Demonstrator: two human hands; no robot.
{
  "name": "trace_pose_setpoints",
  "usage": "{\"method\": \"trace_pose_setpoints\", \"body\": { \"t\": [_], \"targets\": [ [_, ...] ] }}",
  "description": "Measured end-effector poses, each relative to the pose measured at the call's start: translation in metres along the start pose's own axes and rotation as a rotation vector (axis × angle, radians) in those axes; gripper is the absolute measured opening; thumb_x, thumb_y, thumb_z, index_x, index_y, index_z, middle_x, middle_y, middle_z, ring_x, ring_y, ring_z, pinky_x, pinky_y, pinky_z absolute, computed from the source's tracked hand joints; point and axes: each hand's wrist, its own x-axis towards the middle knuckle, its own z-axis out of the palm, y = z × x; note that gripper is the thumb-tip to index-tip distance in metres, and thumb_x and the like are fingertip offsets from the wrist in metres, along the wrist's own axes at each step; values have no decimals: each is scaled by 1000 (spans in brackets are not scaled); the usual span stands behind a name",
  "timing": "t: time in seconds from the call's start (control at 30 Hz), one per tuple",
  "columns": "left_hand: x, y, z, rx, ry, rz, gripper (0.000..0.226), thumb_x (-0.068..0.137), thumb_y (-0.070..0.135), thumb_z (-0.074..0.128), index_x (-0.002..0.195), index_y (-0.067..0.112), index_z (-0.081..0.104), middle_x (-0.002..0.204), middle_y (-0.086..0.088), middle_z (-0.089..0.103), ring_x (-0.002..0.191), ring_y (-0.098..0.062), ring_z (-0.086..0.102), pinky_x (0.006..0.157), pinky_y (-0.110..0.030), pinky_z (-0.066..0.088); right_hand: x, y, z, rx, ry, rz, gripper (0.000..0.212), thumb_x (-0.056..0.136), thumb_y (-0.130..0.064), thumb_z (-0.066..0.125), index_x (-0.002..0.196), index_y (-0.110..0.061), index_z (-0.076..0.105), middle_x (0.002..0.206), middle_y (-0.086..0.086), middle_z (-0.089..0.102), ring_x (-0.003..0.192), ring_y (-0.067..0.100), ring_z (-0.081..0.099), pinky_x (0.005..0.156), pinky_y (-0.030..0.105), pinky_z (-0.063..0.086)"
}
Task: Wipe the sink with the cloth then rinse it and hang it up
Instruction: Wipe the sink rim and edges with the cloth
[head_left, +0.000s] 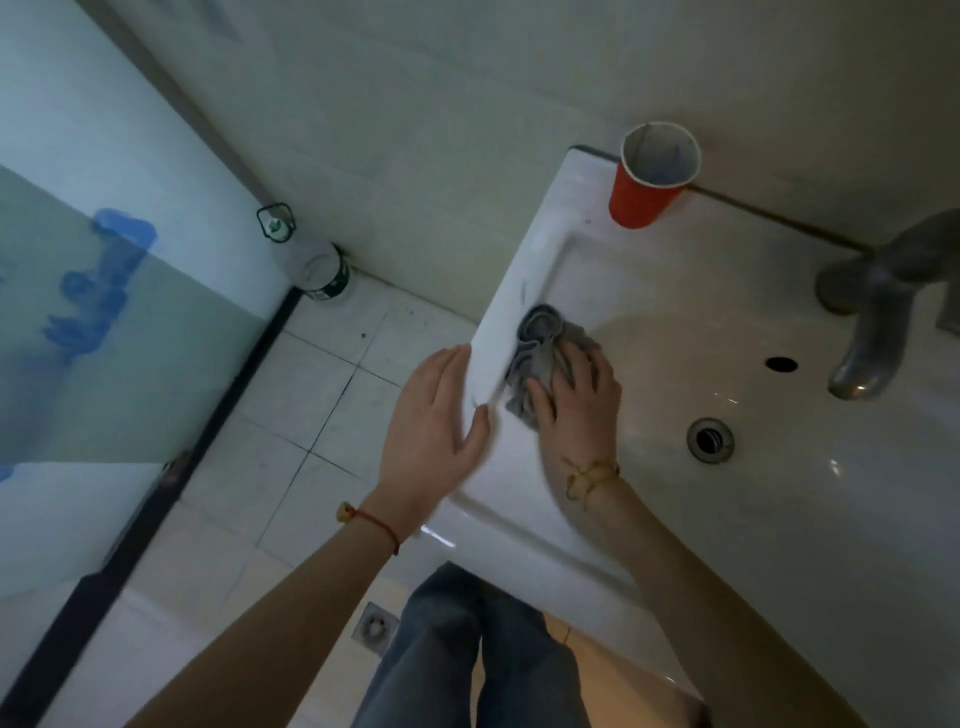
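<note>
Right now the right hand (576, 405) has its grip pressed flat on a crumpled grey cloth (540, 358), fingers spread over the fabric and the thumb tucked against its near edge, pinning it down more than pinching it. The cloth sits on the inner wall of the white ceramic sink (675, 312), at about 9 o'clock of the basin, just under the rim. The left hand (441, 415) lies open and holds nothing; its fingers rest on the outer edge of the sink rim beside the cloth, seemingly steadying the body.

Further out, the round metal drain (710, 440) lies at about 3 o'clock from the right hand, with a small dark overflow hole (781, 364) beyond it and a dull grey metal tap (878, 322) arching over the basin at 2 o'clock. A red paper cup with a white inside (649, 182) stands on the back ledge at 12 o'clock. On the tiled floor at 10 o'clock a white plastic bottle with a green label (324, 270) rests in the corner.

By my reading the wiping step is in hand, with only the left wall being covered. The next move calls for sweeping the cloth across the basin floor toward the drain and around the other walls, keeping flat pressure. Rinsing under the tap and hanging up are not yet begun.
</note>
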Motion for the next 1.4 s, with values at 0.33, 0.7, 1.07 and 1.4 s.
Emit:
{"method": "trace_pose_setpoints", "body": {
  "t": [0.33, 0.7, 1.07, 1.4],
  "targets": [
    [2, -3, 3, 2, -12, -2, 59, 98, 32, 53, 150, 8, 39, 149, -7, 48, 140, -19, 41, 121, -26, 23, 39, 1, 11, -96, 40, 173, 45, 92, -36, 47, 126, -8, 57, 133, 13, 55, 117, 35, 40, 87, 45, 43],
    [1, -2, 3, 21, -25, -28, 60, 98, 33, 54, 151, 11, 37, 150, -4, 46, 141, -18, 40, 121, -31, 27, 82, 34, 11, -195, 127, 195, 36, 93, -35, 51, 114, -9, 64, 123, 12, 62, 102, 32, 46, 73, 40, 45],
    [2, -1, 4, 45, -28, -32, 61, 98, 38, 49, 151, 12, 37, 150, -5, 47, 141, -17, 38, 119, -30, 23, 80, 10, -32, 121, 224, -82, 43, 97, -34, 50, 127, -5, 57, 128, 16, 58, 110, 26, 41, 88, 32, 33],
    [2, -5, 7, 39, -32, -44, 61, 98, 39, 50, 152, 13, 38, 150, -3, 47, 142, -16, 39, 121, -32, 27, 120, -1, 5, 249, -78, -201, 41, 97, -24, 50, 135, -10, 50, 146, 11, 45, 141, 28, 30, 119, 46, 20]
  ]
}}
